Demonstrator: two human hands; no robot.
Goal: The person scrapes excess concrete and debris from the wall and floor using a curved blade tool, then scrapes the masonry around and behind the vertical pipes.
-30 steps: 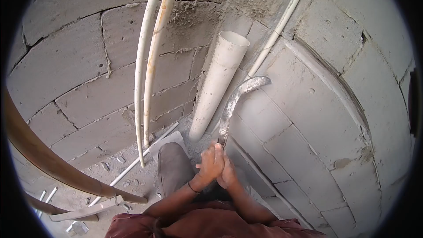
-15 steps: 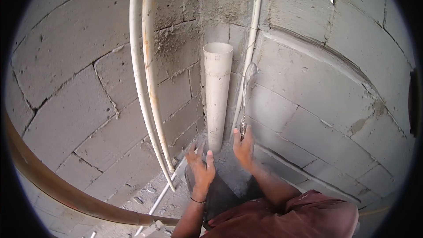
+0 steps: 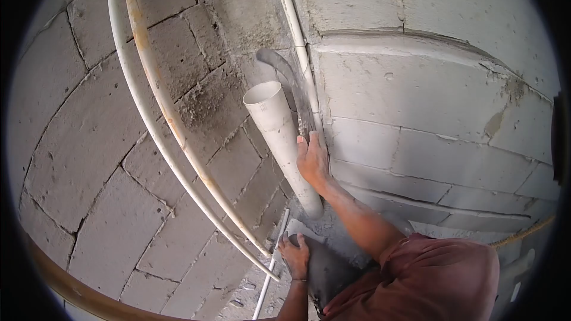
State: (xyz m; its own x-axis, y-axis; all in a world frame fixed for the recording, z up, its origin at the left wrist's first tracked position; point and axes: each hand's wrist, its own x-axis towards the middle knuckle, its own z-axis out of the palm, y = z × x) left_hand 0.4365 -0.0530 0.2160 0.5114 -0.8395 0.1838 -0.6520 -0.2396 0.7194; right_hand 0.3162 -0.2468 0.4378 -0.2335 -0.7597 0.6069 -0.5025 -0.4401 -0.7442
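My right hand [image 3: 314,157] grips the handle of a curved-bladed knife [image 3: 289,77], raised upright with its dark, slightly blurred blade bending left at the top. The blade stands between a wide white plastic pipe [image 3: 276,128] and a thin white pipe on the wall [image 3: 297,30]. The wide pipe leans in the wall corner, its round mouth facing up. My right fingers are close beside it; whether they touch it I cannot tell. Lower down, my left hand [image 3: 295,255] is open with its fingers extended, by my dark-trousered knee [image 3: 333,267], holding nothing visible.
Two long bent pipes [image 3: 157,92] come down on the left in front of the block wall [image 3: 89,160]. A thin white pipe [image 3: 264,288] lies along the floor among rubble. A brown curved band [image 3: 77,288] crosses the lower left. Rope [image 3: 523,232] shows at the right.
My right hand has risen with the knife, whose blade now shows its broad side. The left hand has moved lower, away from the wide pipe. The view has tilted and shifted.
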